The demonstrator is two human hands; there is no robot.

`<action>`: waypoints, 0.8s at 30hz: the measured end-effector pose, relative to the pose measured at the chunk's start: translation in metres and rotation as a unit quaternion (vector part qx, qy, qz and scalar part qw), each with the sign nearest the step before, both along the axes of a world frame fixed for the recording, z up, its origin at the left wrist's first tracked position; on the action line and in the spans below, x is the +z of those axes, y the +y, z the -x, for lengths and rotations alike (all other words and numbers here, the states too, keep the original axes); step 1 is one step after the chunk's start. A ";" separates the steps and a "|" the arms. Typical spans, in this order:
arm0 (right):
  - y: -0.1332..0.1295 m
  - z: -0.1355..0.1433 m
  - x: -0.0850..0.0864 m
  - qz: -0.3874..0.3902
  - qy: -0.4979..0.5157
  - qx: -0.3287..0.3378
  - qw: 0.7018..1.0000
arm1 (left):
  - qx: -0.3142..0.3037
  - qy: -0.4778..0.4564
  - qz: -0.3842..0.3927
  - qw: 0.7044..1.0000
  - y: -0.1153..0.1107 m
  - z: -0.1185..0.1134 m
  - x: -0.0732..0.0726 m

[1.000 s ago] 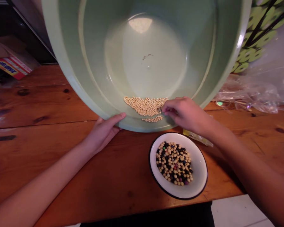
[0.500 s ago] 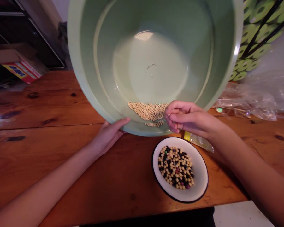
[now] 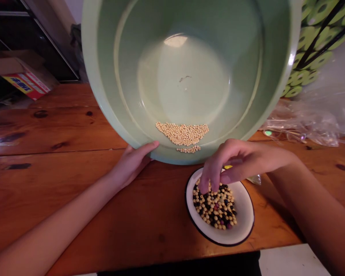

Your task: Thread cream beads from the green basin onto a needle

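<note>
A large green plastic basin (image 3: pixel 186 96) stands tilted toward me. Pale round beads (image 3: pixel 184 133) have gathered along its lower side, with a short row of them nearer the rim. My left hand (image 3: pixel 135 163) grips that rim at the lower left, thumb inside and fingers hidden behind. Below the basin is a white enamel bowl (image 3: pixel 244 214) with a dark rim, holding mixed beads (image 3: pixel 215 211), mostly cream and black with a few coloured ones. Over its far side hangs my right hand (image 3: pixel 232 163), fingers pointing down and apart from the thumb, with nothing visible in them.
Behind the bowl a small clear bag (image 3: pixel 255 179) with a yellow part is partly covered by my right hand. Eyeglasses (image 3: pixel 284 135) and crumpled clear plastic (image 3: pixel 313 119) lie at the right, near stacked green rolls (image 3: pixel 313 50). An open cardboard box (image 3: pixel 25 78) is at the far left of the wooden table (image 3: pixel 132 226).
My right hand has moved down from the basin's beads to above the bowl, and its fingers have opened. The left hand keeps its hold on the basin rim.
</note>
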State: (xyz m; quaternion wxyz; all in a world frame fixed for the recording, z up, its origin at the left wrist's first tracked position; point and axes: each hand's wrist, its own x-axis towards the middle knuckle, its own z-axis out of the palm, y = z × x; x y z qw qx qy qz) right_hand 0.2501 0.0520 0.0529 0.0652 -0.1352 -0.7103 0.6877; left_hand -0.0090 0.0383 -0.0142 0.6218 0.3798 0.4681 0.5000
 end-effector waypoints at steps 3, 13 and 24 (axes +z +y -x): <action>0.002 -0.002 0.001 -0.019 0.007 -0.046 0.999 | -0.001 0.000 -0.003 1.000 -0.001 0.000 0.001; 0.001 -0.003 0.001 -0.101 -0.016 -0.222 0.970 | -0.010 -0.032 -0.025 0.999 0.000 0.000 -0.001; 0.005 0.006 -0.018 -0.400 -0.232 -0.341 0.819 | 0.002 -0.027 -0.034 0.999 0.000 -0.002 0.000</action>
